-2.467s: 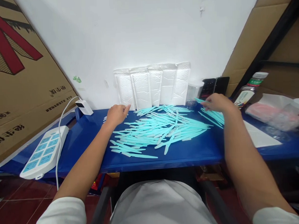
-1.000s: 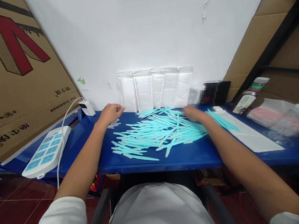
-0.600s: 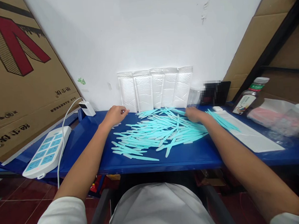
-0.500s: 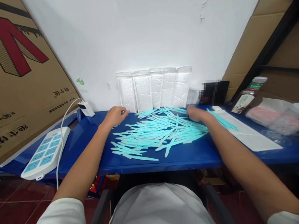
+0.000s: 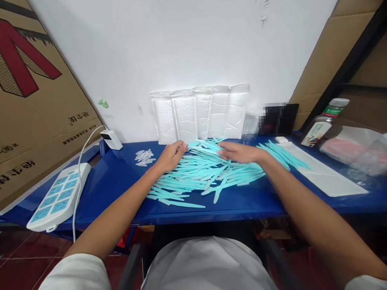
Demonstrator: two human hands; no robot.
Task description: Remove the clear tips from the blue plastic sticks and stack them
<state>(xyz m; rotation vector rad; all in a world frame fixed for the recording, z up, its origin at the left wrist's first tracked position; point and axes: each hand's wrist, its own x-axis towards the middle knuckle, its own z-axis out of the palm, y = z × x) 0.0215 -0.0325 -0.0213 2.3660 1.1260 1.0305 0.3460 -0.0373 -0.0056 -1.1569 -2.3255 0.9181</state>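
A large heap of turquoise eyebrow razors, several with pale caps, is spread across the blue table. Above its far side, my left hand has thumb and fingers pinched together at one end of a pale turquoise eyebrow razor. My right hand reaches in from the right, its fingers closed on the other end; the exact grip is partly hidden. Left of my left hand lies a small pile of clear caps. A second group of razors lies on the right, beyond my right wrist.
White padded mailers lean against the wall, beside a clear plastic cup. A white pouch, a bottle and a pink bag are at the right. A power strip with a cable lies left, near a large carton.
My left hand has moved right from over the clear caps, uncovering them. My right hand has come left from beside the right-hand group. Both now meet around a razor over the heap.
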